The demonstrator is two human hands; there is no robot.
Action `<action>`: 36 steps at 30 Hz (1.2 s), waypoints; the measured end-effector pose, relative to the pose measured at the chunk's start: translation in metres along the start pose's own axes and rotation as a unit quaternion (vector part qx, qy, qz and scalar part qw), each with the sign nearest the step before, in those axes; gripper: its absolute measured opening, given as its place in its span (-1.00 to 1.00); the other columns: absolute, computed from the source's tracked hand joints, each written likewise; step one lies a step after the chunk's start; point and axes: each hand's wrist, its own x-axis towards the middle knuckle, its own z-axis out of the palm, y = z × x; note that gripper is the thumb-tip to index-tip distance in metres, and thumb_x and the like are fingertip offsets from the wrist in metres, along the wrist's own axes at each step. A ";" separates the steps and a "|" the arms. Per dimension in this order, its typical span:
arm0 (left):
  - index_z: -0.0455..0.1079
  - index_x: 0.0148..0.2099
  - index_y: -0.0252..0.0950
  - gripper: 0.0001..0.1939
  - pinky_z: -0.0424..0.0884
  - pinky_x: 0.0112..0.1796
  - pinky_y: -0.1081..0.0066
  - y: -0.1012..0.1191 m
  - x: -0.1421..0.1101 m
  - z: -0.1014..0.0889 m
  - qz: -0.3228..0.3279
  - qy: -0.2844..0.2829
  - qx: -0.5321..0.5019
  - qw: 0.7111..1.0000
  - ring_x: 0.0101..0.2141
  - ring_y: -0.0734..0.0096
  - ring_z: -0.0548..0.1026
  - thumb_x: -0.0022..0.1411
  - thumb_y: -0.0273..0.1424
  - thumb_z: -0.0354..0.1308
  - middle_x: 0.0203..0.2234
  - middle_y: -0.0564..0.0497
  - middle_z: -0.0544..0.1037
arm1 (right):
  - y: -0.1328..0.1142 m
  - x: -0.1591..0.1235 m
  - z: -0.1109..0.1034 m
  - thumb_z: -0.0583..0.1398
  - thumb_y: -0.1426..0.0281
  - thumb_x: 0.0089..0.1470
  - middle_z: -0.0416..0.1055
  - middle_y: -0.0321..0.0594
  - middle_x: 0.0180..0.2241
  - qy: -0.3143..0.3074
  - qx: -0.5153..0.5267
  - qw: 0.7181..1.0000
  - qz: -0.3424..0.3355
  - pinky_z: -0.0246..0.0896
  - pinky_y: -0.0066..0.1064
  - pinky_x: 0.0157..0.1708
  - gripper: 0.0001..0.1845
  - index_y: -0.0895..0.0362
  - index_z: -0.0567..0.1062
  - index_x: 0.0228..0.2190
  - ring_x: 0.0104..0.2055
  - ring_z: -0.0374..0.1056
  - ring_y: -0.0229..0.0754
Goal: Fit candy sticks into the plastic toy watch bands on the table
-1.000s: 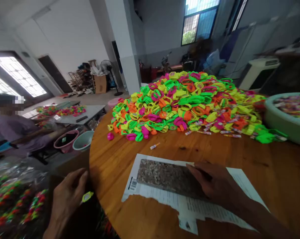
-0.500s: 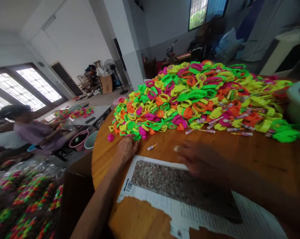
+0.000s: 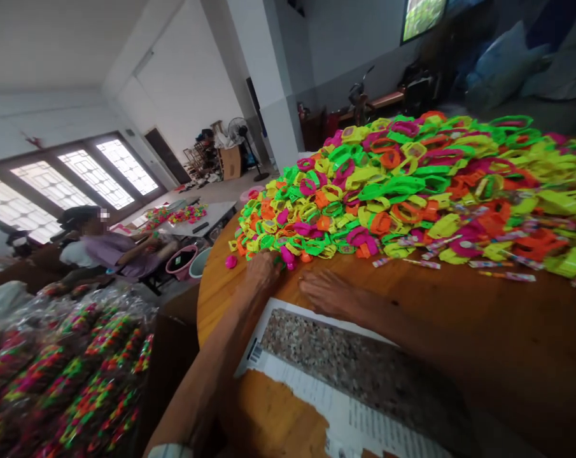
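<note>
On the round wooden table [image 3: 221,286], my left hand [image 3: 263,270] is at the near edge of a heap of bright plastic toy watches [image 3: 383,184]. Its fingers are curled down by a green plastic piece [image 3: 279,261], which they seem to hold. To its right, my right hand [image 3: 326,291] is low over the tabletop, fingers together and pointing left. It covers the spot where a small wrapped stick lay; whether it grips that stick is hidden. Below both hands, a speckled stone slab [image 3: 326,346] rests on a torn printed paper sheet [image 3: 307,388].
More small wrapped sticks [image 3: 507,276] lie along the heap's near side. At left, bagged colourful pieces [image 3: 77,362] stand beside a dark box [image 3: 168,356]. Another person [image 3: 120,251] sits behind them, near a pink tub [image 3: 181,262] and a grey table [image 3: 216,213].
The view has turned left. My right hand has moved left toward my left hand and onto the place of the loose wrapped stick, which no longer shows. My left hand stays by the heap.
</note>
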 end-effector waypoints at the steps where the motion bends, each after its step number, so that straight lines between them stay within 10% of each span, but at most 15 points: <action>1: 0.46 -0.13 -0.35 -0.80 0.43 -0.14 0.22 0.001 0.003 0.000 0.006 -0.007 -0.009 1.000 -0.22 0.30 0.51 0.25 -0.34 0.21 -0.25 -0.05 0.54 | 0.001 -0.007 -0.005 0.14 0.58 0.11 0.47 -0.19 -0.20 -0.001 0.002 1.000 -0.001 0.19 -0.37 -0.19 -0.80 0.17 0.50 -0.23 -0.16 0.35 -0.17; 5: 0.48 -0.19 -0.37 -0.86 0.40 -0.20 0.34 0.000 -0.001 -0.005 0.016 0.003 -0.072 0.997 -0.27 0.32 0.52 0.18 -0.46 0.20 -0.36 -0.06 0.56 | -0.007 -0.046 -0.044 0.13 0.51 0.12 0.40 -0.07 -0.04 0.000 0.016 1.000 0.014 0.15 -0.28 -0.15 -0.67 0.19 0.43 -0.05 -0.08 0.30 -0.10; 10: 0.36 0.12 -0.49 -0.52 0.27 -0.52 0.50 -0.009 -0.041 -0.019 -0.007 0.023 -0.226 0.974 -0.60 0.45 0.41 0.20 -0.35 0.06 -0.63 0.08 0.44 | -0.055 -0.086 -0.089 0.08 0.52 0.12 0.38 -0.21 -0.32 -0.051 0.053 0.989 0.128 -0.04 -0.32 -0.38 -0.88 0.14 0.41 -0.31 -0.34 0.22 -0.18; 18: 0.38 0.02 -0.40 -0.48 0.27 -0.64 0.50 0.060 -0.094 -0.004 0.033 -0.038 -0.439 0.897 -0.67 0.48 0.37 0.19 -0.08 0.08 -0.61 0.07 0.46 | -0.107 -0.113 -0.059 0.10 0.58 0.08 0.35 -0.09 -0.19 -0.108 -0.049 0.969 0.217 0.03 -0.29 -0.21 -0.79 0.16 0.45 -0.23 -0.19 0.25 -0.09; 23: 0.46 -0.25 -0.39 -0.75 0.29 -0.50 0.50 0.075 -0.088 0.014 0.079 -0.007 -0.400 0.913 -0.55 0.49 0.39 0.16 -0.28 0.14 -0.55 0.04 0.46 | -0.114 -0.117 -0.056 0.07 0.57 0.15 0.36 -0.07 -0.16 -0.117 -0.071 0.958 0.254 0.04 -0.29 -0.20 -0.79 0.16 0.46 -0.22 -0.13 0.27 -0.06; 28: 0.52 -0.01 -0.30 -0.65 0.30 -0.40 0.45 0.060 -0.087 0.014 0.127 -0.015 -0.294 0.947 -0.49 0.45 0.40 0.20 -0.39 0.07 -0.46 0.03 0.56 | -0.117 -0.118 -0.059 0.09 0.57 0.15 0.37 -0.06 -0.13 -0.117 -0.059 0.957 0.260 0.03 -0.27 -0.13 -0.78 0.17 0.46 -0.20 -0.07 0.27 -0.04; 36: 0.55 -0.24 -0.25 -0.73 0.27 -0.36 0.35 0.066 -0.090 0.004 0.164 -0.032 -0.124 0.978 -0.40 0.27 0.50 0.22 -0.35 0.01 -0.44 -0.06 0.59 | -0.108 -0.105 -0.050 0.05 0.43 0.28 0.37 -0.14 -0.26 -0.032 0.025 0.956 0.292 -0.05 -0.31 -0.34 -0.82 0.16 0.45 -0.29 -0.29 0.27 -0.16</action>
